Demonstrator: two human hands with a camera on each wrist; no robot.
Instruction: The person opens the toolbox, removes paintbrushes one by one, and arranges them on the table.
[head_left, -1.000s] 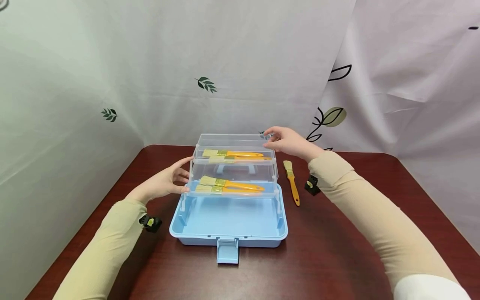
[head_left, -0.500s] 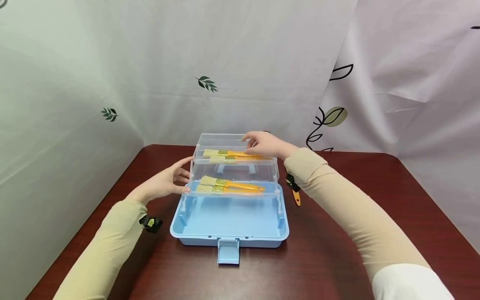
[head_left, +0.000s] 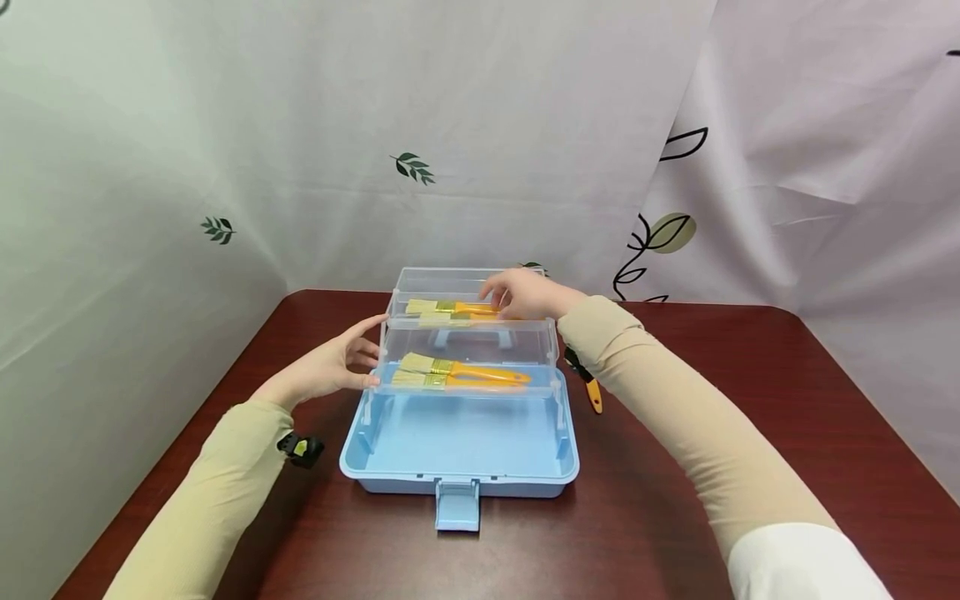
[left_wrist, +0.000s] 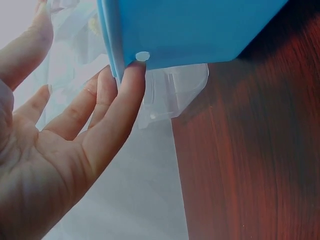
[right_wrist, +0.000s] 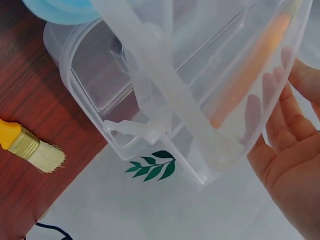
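Observation:
A light blue case (head_left: pixel 465 437) stands with two clear tiered trays raised above its base. Two paintbrushes (head_left: pixel 431 307) with yellow-orange handles lie in the upper tray (head_left: pixel 438 279). Another pair of paintbrushes (head_left: pixel 457 372) rests in the lower tray (head_left: pixel 420 337). My left hand (head_left: pixel 322 367) is spread at the trays' left side, index finger and thumb right at their edges; in the left wrist view a fingertip meets the blue wall (left_wrist: pixel 175 30). Reaching over the upper tray, my right hand (head_left: pixel 528 296) has its fingertips at the brush handles, partly hiding them.
One loose paintbrush (right_wrist: pixel 37 147) lies on the dark red table (head_left: pixel 675 467) to the right of the case, partly hidden by my right arm in the head view. A blue latch (head_left: pixel 457 506) juts from the case's front. A pale curtain (head_left: pixel 480 150) hangs behind.
My right hand has moved left from the trays' right edge and slightly down to the upper tray's brush handles. My left hand stays where it was.

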